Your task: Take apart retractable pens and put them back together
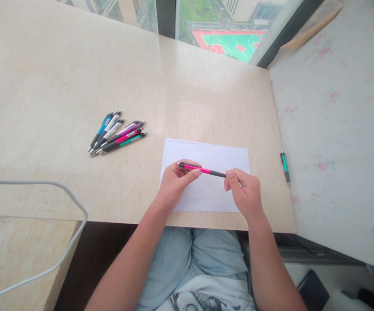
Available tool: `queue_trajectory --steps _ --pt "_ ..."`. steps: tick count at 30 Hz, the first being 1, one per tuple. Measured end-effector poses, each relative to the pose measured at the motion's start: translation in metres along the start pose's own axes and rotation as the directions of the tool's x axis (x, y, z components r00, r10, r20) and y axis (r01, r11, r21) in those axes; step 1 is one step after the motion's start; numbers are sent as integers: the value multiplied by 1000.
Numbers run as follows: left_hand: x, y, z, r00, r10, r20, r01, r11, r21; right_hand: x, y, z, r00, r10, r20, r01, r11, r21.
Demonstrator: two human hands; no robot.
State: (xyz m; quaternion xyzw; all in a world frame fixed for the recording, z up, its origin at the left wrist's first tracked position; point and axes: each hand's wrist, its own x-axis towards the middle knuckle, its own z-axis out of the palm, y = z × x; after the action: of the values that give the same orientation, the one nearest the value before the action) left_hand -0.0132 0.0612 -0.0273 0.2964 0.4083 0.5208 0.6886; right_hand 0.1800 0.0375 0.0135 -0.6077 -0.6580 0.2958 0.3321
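Note:
A pink and black pen is held level over a white sheet of paper near the table's front edge. My left hand pinches the pen's pink clip end between thumb and fingers. My right hand grips the black tip end with fingers closed round it. Both hands hover just above the paper.
Several pens lie fanned out on the beige marble table to the left. One green pen lies at the table's right edge, beside a white floral surface. A grey cable loops at lower left. A window is beyond.

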Motion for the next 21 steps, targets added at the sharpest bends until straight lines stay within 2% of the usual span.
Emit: queue_trajectory --steps 6,11,16,21 --pt "0 1 4 998 -43 -46 39 996 -84 1 2 4 1000 -1 -19 2 999 54" --pt "0 -1 3 997 -73 1 73 994 -75 1 0 6 999 -42 -24 44 998 47" --pt "-1 0 2 999 -38 23 40 997 -66 -2 -4 9 996 -92 0 92 995 26" --pt "-2 1 1 999 3 46 -3 1000 3 -4 -2 14 1000 -13 -13 14 998 64"
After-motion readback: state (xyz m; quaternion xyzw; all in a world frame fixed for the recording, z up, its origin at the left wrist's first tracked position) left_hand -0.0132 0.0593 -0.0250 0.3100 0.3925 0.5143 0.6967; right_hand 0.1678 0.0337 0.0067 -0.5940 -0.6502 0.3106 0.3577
